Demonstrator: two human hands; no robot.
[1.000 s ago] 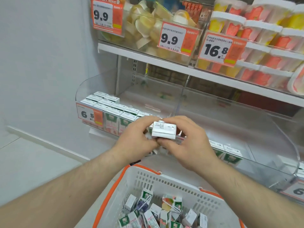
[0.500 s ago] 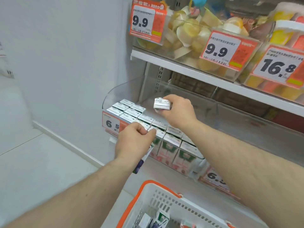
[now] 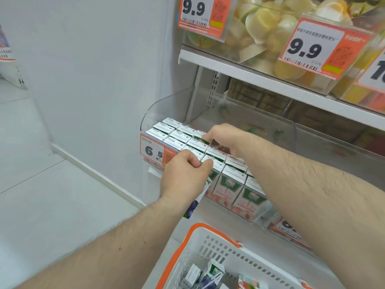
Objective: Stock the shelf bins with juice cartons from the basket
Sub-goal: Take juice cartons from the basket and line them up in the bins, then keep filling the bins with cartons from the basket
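The right hand (image 3: 224,138), raised above the rows half a second ago with a small white-topped juice carton (image 3: 201,137) pinched in it, is now being lowered into the clear plastic shelf bin (image 3: 166,107). That carton is being pressed down into the third row from the front, fingers curled over its top, right beside the white-and-green cartons already lined up (image 3: 177,134) there. The left hand (image 3: 185,178) is being kept at the bin's front edge, as before: fingers are folded round a purple-printed juice carton (image 3: 195,203), which is hanging below the palm, while the thumb tip is being rested on the front row. The two hands are being held near each other, not touching.

The white price label marked 6.5 with its orange strip (image 3: 154,151) is being partly covered by the left hand. Above, on the white upper shelf (image 3: 239,69), yellow jelly cups (image 3: 266,19) are being shown behind two orange-and-white 9.9 price cards (image 3: 312,49). Below, more of the white plastic basket with the orange rim (image 3: 187,247) is being seen than earlier, with several loose cartons (image 3: 210,274) lying tumbled at its bottom.
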